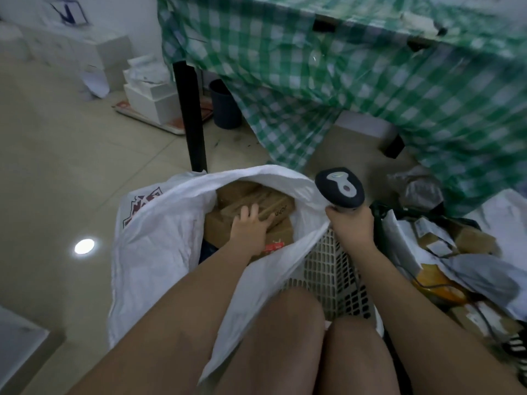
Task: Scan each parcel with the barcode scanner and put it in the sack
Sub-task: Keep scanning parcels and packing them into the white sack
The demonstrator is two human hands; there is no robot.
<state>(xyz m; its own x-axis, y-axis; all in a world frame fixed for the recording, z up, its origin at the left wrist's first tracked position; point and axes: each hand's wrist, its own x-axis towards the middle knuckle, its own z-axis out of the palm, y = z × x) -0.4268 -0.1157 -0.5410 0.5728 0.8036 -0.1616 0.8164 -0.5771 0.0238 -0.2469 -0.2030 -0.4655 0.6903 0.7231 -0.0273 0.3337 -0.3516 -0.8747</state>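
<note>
Down here, my left hand (249, 228) is inside the white woven plastic sack (159, 232) while my right hand (352, 225) grips the dark grey handheld barcode scanner (340, 188).

Around me, a green-and-white checked plastic tablecloth (370, 89) hangs over the table ahead, its black table leg (191, 118) standing just behind the sack's far rim, and a white lattice plastic basket (330, 269) sits between the sack and a heap of mixed parcels (445, 252) on my right. My left arm reaches over the sack's near edge, fingers spread flat and loose on the brown cardboard boxes (256, 209) stacked within, gripping nothing. My right fist is closed round the scanner's handle, its head upright and tilted away, with the sack's right edge touching my thumb.
</note>
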